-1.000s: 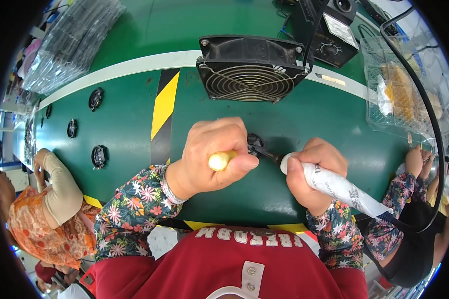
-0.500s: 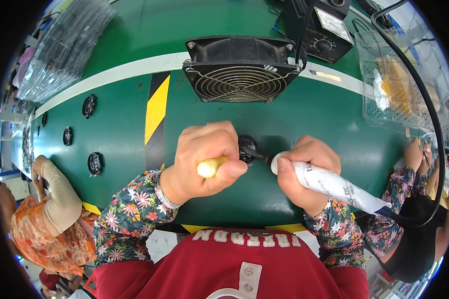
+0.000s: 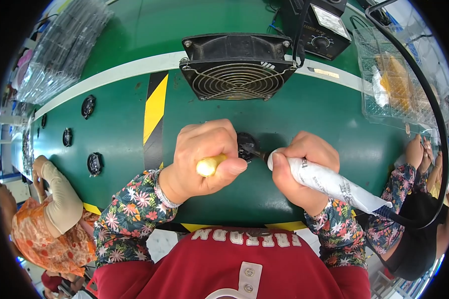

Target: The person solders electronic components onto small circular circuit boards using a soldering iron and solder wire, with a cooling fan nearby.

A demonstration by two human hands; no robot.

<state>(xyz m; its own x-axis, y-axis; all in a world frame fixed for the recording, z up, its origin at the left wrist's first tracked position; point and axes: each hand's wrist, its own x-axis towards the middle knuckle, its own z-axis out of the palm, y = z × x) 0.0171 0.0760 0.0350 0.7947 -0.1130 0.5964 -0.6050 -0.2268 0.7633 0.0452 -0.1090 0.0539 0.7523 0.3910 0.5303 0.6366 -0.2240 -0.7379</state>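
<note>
Black part (image 3: pixel 245 142) is looking unfinished (mid-soldering, presumably); left hand (image 3: pixel 204 144) is clutching a yellow-ended tool (image 3: pixel 208 167), right hand (image 3: pixel 295 188) a wrapped iron (image 3: pixel 329 183).

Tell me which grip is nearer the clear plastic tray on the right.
Right: the right grip is left of the tray, toward the body; the left grip is farther left on that side.

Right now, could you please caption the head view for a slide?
Left hand holding a yellow handle, right hand a wrapped tool, by a black part.
</note>
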